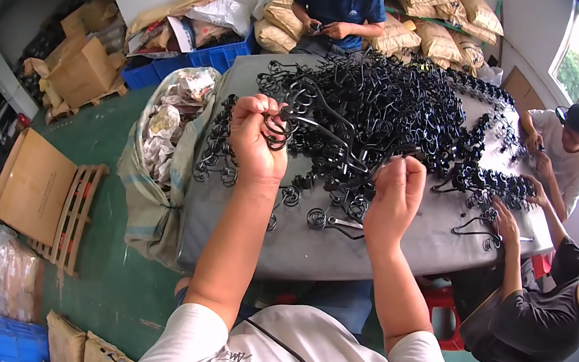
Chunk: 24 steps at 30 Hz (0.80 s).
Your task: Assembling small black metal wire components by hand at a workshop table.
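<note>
Raised above the near side of the table, my left hand (pixel 258 138) is closed around the looped end of a black bent metal rod (pixel 321 124). The rod slants down to the right, toward my right hand (pixel 394 198). That hand's thumb and fingers are pressed together, with something dark at the fingertips that blends into the pile behind. A large tangled heap of similar black bent rods with rings (pixel 394 95) covers the far part of the table. Below my hands, a wrench (pixel 345 223) lies beside a loose black ring piece (pixel 316 219) on the grey tabletop (pixel 292 257).
A sack of scraps (pixel 152 189) stands against the table's left side. One person (pixel 338 7) sits across the table; two others (pixel 567 149), (pixel 544 297) work along the right side. A red stool (pixel 446 316), blue crates (pixel 222 53) and a wooden pallet (pixel 75 219) stand around.
</note>
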Each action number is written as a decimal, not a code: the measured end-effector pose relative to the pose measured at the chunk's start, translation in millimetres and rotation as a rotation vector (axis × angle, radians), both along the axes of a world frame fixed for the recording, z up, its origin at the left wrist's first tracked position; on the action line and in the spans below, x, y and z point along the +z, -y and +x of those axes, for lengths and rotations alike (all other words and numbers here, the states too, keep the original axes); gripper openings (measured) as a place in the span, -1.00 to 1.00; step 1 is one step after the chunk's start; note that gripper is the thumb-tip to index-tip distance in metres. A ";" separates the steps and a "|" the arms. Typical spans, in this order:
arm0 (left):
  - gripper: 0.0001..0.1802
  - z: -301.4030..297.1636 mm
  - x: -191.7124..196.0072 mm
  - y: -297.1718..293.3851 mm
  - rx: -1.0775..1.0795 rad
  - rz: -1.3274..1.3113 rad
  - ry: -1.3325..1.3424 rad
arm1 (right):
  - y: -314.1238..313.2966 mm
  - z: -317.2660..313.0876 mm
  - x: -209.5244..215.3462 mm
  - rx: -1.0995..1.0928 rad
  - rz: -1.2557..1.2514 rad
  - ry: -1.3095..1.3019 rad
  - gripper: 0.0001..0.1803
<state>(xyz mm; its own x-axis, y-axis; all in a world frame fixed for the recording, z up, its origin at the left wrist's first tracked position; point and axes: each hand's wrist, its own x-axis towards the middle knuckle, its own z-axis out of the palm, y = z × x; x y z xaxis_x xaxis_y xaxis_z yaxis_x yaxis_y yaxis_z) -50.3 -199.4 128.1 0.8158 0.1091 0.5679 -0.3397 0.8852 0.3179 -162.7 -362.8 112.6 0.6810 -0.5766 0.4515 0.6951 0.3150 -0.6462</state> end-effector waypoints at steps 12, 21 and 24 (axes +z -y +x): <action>-0.79 39.2 -12.9 -5.2 0.126 0.010 -0.385 | 56.8 -47.0 -44.6 0.012 -0.232 -0.169 -0.95; -0.80 118.3 -91.6 19.1 0.212 0.280 -0.558 | 169.8 -41.2 -35.8 -0.334 -0.553 -0.618 -0.82; -0.72 138.2 -111.8 21.3 0.165 0.310 -0.513 | 195.3 -32.7 -40.2 -0.258 -0.764 -0.862 -0.78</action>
